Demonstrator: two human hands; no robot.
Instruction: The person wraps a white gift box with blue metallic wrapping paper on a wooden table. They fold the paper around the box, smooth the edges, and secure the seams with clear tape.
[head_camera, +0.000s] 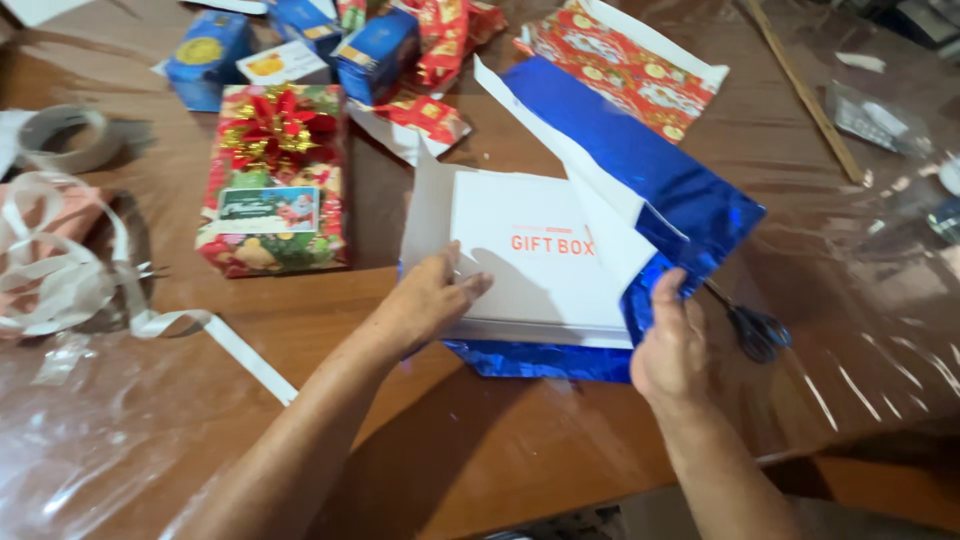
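Left hand (425, 300) flat on the white box (535, 260), right hand (672, 345) pinching the blue foil wrap (690, 200); best pulled taut, I reckon.

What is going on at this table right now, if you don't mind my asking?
A person is wrapping a white gift box in shiny blue wrapping paper. The left hand presses flat on the box's near left corner, while the right hand grips the paper's edge at the box's right side. Scissors lie just right of that hand. An already wrapped present with a red bow sits to the left, beside loose white ribbon.
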